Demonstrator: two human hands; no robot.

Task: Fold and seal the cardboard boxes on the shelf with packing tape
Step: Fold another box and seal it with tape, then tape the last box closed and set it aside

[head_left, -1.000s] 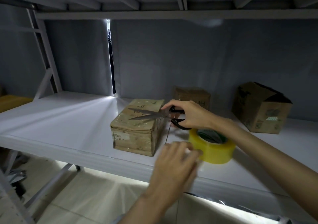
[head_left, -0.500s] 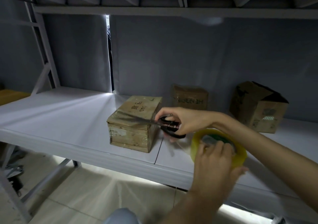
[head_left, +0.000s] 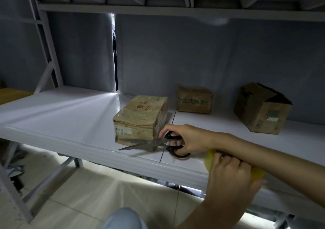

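A taped cardboard box (head_left: pixel 140 119) sits near the front of the white shelf (head_left: pixel 61 116). My right hand (head_left: pixel 186 139) grips black-handled scissors (head_left: pixel 151 143) with their blades spread, low at the box's front right corner. My left hand (head_left: pixel 230 174) holds a yellow roll of packing tape (head_left: pixel 211 158) at the shelf's front edge, under my right forearm; most of the roll is hidden. Two more boxes stand at the back: a small closed box (head_left: pixel 194 100) and a tilted box (head_left: pixel 262 109) on the right with a dark open side.
The grey back wall has a narrow lit gap (head_left: pixel 114 52). An upper shelf beam (head_left: pixel 175 12) runs close overhead. A frame post (head_left: pixel 47 47) rises at the left. Tiled floor (head_left: pixel 88 193) lies below the shelf.
My right hand brought the scissors down from the box's top to its front right corner. My left hand pulled the tape roll right and toward me, beneath my right forearm.
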